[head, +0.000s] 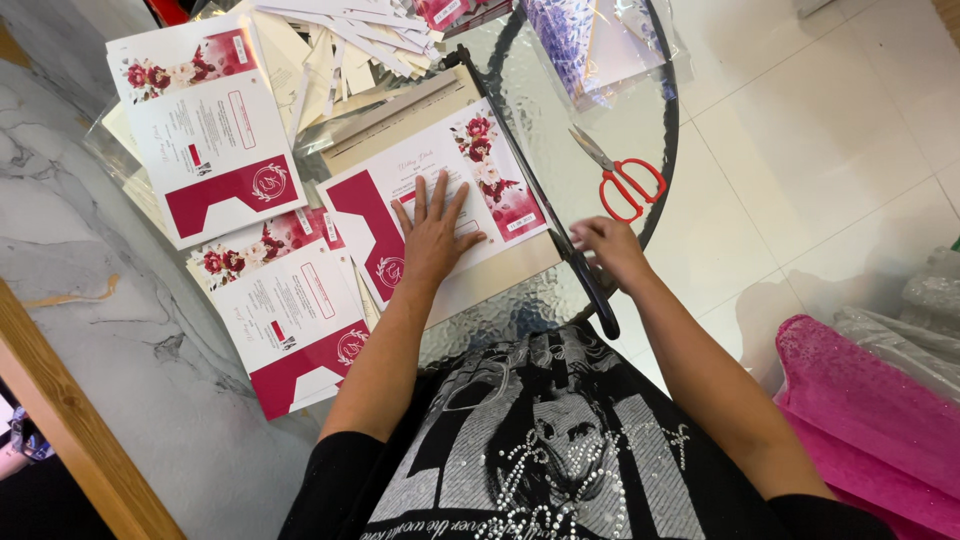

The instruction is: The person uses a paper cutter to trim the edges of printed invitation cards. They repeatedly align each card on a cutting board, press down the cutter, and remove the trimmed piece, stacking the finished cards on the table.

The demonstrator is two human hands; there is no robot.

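Observation:
My left hand (432, 233) lies flat with fingers spread on a white and crimson printed card with red flowers (480, 170), pressing it onto the beige board of a paper cutter (400, 125). My right hand (608, 248) is closed on the cutter's black blade arm (545, 195), which lies down along the card's right edge. The arm's black handle end (603, 310) sticks out below my right hand toward my body.
Two stacks of matching printed cards (215, 140) (290, 320) lie left of the cutter. Cut paper strips (350, 45) pile at the back. Red-handled scissors (620, 178) rest on the round glass table (560, 100). A pink cloth (860, 400) sits at right.

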